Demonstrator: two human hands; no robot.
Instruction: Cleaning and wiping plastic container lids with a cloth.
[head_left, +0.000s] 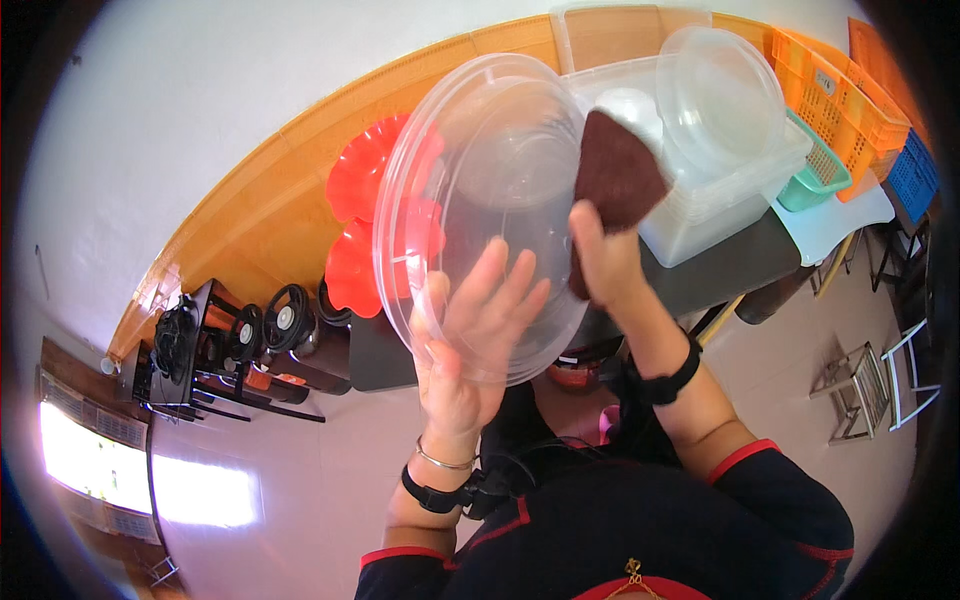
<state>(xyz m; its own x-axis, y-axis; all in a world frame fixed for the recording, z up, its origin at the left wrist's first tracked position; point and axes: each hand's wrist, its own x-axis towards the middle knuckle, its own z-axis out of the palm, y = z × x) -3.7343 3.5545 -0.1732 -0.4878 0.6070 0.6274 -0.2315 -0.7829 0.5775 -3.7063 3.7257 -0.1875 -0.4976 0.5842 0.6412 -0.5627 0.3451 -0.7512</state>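
Observation:
A large clear round plastic basin is held up and tilted on its side in front of me. My left hand grips its lower left rim, and the fingers show through the plastic. A dark brown cloth is in my right hand, against the basin's right side; part of the cloth hangs below the thumb. My right fingers are mostly hidden by the cloth. Two red scalloped plastic bowls lie behind the basin on the left, partly seen through it.
On the dark table stand stacked clear plastic tubs with a round clear container on top. Farther right are a green basket, orange crates and a blue crate. Black-wheeled items stand left; a metal stool stands right.

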